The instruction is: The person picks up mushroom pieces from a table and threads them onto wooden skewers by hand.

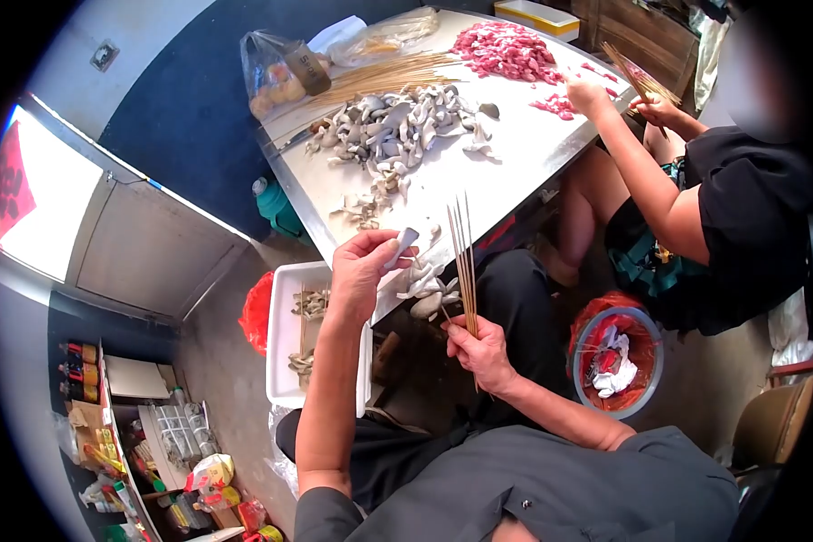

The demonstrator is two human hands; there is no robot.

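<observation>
My left hand point(364, 269) pinches a pale grey oyster mushroom piece point(403, 246) above the near corner of the table. Lower and to the right, my right hand point(481, 350) is closed round a bundle of thin bamboo skewers point(465, 266) that point upward. One skewer tilts left from these fingers, toward several mushrooms point(425, 287) near the table's edge; whether they are threaded on it I cannot tell. A large heap of oyster mushrooms point(393, 126) covers the middle of the white table point(524, 167).
Loose skewers point(388, 77) lie behind the heap, near raw meat pieces point(506, 50). At the right, a co-worker point(686, 208) holds skewers. A white tray point(285, 375) with mushroom skewers is at my left; a red-lined bucket point(646, 388) stands on the floor at right.
</observation>
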